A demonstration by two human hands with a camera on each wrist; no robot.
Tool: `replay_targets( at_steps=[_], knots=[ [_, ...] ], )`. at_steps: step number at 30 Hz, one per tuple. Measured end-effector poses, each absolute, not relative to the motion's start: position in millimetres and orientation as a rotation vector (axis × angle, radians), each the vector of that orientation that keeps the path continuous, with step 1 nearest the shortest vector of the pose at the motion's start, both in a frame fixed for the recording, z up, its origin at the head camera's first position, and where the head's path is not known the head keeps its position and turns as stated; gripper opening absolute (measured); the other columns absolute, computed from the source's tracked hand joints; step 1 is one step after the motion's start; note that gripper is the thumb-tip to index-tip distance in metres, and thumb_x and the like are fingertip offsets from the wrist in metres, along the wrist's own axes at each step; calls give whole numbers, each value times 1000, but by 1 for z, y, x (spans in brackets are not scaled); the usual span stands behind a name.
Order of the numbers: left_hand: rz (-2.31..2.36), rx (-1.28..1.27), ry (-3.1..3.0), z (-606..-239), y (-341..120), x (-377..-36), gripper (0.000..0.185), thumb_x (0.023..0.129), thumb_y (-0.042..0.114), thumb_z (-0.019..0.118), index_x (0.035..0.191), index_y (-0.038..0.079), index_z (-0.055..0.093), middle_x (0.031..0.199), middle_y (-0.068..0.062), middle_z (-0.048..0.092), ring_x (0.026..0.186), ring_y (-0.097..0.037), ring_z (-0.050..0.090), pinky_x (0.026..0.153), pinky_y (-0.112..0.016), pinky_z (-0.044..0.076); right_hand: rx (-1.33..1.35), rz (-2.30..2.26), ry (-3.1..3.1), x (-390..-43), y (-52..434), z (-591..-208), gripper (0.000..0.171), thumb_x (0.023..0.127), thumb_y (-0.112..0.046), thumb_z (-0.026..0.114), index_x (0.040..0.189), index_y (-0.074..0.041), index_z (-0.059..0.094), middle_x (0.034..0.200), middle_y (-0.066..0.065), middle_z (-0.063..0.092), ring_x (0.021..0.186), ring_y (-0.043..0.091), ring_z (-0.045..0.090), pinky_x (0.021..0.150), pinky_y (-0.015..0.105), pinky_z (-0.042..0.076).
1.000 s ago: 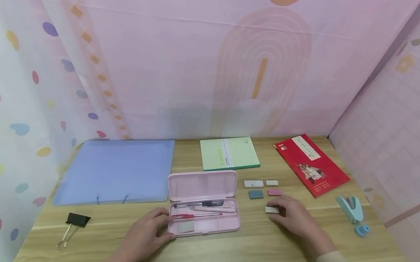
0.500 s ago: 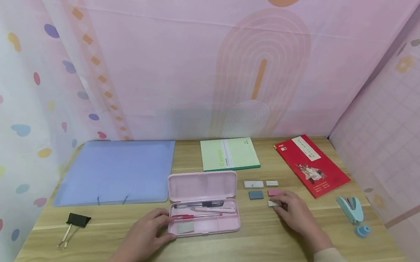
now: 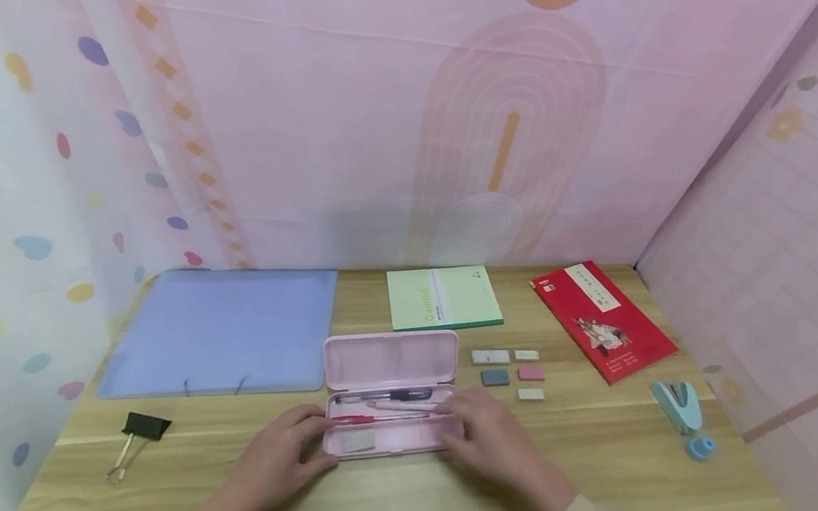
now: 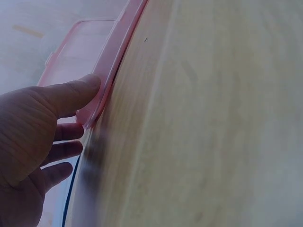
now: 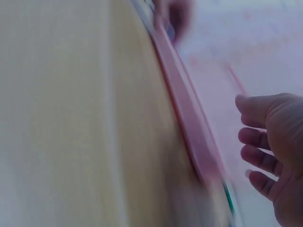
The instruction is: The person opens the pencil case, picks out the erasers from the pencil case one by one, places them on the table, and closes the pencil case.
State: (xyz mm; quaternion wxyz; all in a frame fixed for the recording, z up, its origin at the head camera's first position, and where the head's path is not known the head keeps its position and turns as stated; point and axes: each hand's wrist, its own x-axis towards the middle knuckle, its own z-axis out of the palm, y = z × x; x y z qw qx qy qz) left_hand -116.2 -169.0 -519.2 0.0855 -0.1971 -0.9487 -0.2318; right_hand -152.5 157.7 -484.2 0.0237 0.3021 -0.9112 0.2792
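Note:
A pink pencil case (image 3: 392,449) lies on the table with its lid (image 3: 391,361) raised. Inside are a black pen (image 3: 407,395), a light pink pen (image 3: 396,406), a red pen (image 3: 354,420) and a pale flat piece (image 3: 359,440). My left hand (image 3: 284,449) grips the case's left end, its thumb against the front wall in the left wrist view. Over the right end of the case is my right hand (image 3: 498,442), blurred. Its fingers curve loosely with nothing between them in the right wrist view. Whether they touch the case, I cannot tell.
Several erasers lie right of the case, including a blue one (image 3: 495,377), a pink one (image 3: 532,373) and a white one (image 3: 531,394). Around them are a green notebook (image 3: 445,298), red book (image 3: 604,321), teal stapler (image 3: 677,406), blue folder (image 3: 223,332) and black binder clip (image 3: 146,426).
My right hand has set the small white eraser down below the pink one, let it go, and moved left to the case. The left hand has stayed at the case's left end.

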Motion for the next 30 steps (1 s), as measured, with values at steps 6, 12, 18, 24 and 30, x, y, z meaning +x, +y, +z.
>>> replay_targets(
  at_steps=[6, 12, 18, 24, 30],
  knots=[
    [-661, -653, -2835, -518, -174, -118, 52, 74, 43, 81, 118, 18, 68, 121, 2, 61, 113, -16, 56, 96, -39, 49, 1219, 619, -2730, -146, 94, -502, 34, 88, -43, 67, 113, -21, 68, 105, -11, 65, 102, 10, 55, 92, 32, 47],
    [-646, -724, -2803, -517, -175, -120, 53, 73, 40, 81, 118, 16, 67, 121, -2, 62, 114, -20, 56, 97, -43, 48, 1192, 528, -2761, -143, 75, -505, 32, 91, -44, 62, 114, -22, 68, 103, -12, 65, 92, 9, 52, 84, 30, 46],
    [-657, -726, -2803, -518, -177, -120, 49, 74, 36, 82, 116, 15, 68, 119, -3, 62, 113, -20, 56, 96, -42, 49, 1195, 476, -2742, -141, 68, -505, 27, 93, -40, 61, 112, -22, 69, 103, -11, 66, 97, 9, 54, 84, 30, 47],
    [-653, -712, -2817, -517, -176, -120, 48, 74, 37, 81, 115, 16, 69, 119, -3, 62, 113, -20, 56, 97, -42, 48, 1175, 445, -2791, -141, 63, -503, 29, 93, -38, 61, 113, -20, 70, 103, -9, 67, 102, 11, 54, 85, 30, 46],
    [-642, -700, -2821, -517, -175, -120, 48, 73, 36, 82, 114, 15, 69, 118, -3, 62, 112, -20, 56, 97, -43, 48, 1101, 594, -2894, -142, 57, -498, 23, 89, -31, 68, 108, -18, 70, 97, -10, 66, 97, 10, 54, 86, 30, 46]
  ],
)
